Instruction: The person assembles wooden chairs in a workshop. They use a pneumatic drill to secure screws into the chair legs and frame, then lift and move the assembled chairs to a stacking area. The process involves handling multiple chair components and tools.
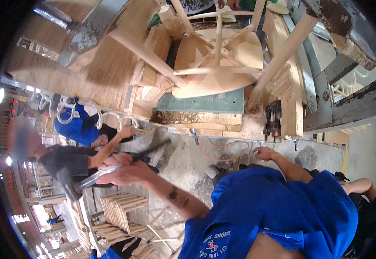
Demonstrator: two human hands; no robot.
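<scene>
We see the left hand (125, 170) in a tight grip round the hammer (106, 172), whose long axis slants from its dark head at lower left up to the right. The right hand (263, 152), fingers loose and holding nothing, hangs just below the edge of the surface (222, 129) carrying the upturned wooden chair (216, 64).

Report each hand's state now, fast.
Left hand: closed around the handle of a hammer.
Right hand: holds nothing, fingers loosely open, just below the workbench edge.
</scene>
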